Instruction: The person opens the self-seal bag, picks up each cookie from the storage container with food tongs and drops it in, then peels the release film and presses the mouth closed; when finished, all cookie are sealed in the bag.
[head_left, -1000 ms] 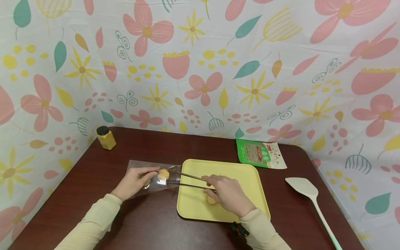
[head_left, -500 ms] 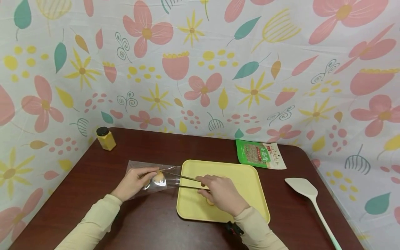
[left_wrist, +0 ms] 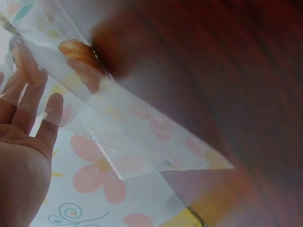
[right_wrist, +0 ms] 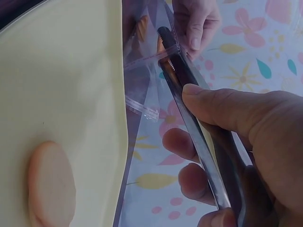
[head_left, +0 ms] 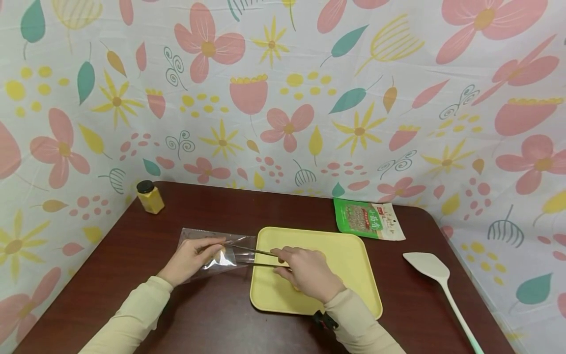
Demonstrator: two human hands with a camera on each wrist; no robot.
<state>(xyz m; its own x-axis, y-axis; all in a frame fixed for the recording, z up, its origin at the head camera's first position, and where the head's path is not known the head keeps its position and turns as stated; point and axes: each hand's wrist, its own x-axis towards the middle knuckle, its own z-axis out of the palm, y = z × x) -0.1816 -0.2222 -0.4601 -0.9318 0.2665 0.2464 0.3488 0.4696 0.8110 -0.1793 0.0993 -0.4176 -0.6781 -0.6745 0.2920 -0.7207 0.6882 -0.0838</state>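
Note:
On the left of the table, my left hand [head_left: 190, 256] pinches a clear plastic bag [head_left: 244, 242] at its edge between thumb and fingers. My right hand [head_left: 309, 273] grips a pair of metal tongs [right_wrist: 191, 118]. The tongs' toothed ends reach into the bag's mouth, by a round cookie at their tips. Through the film in the left wrist view, a golden-brown cookie [left_wrist: 80, 56] shows inside. Another pale round cookie [right_wrist: 52, 182] lies on the yellow tray [head_left: 274, 300], partly hidden under my right hand in the head view.
A yellow jar with a black lid [head_left: 150, 196] stands at the back left. A green-and-white packet [head_left: 367, 219] lies behind the tray at the back right. Right of the tray lies a white spatula [head_left: 429, 265], its handle running toward the front edge.
My right hand has moved left with the tongs, carrying the cookie at their tips deeper into the bag, close to my left fingers. My left hand has stayed in place.

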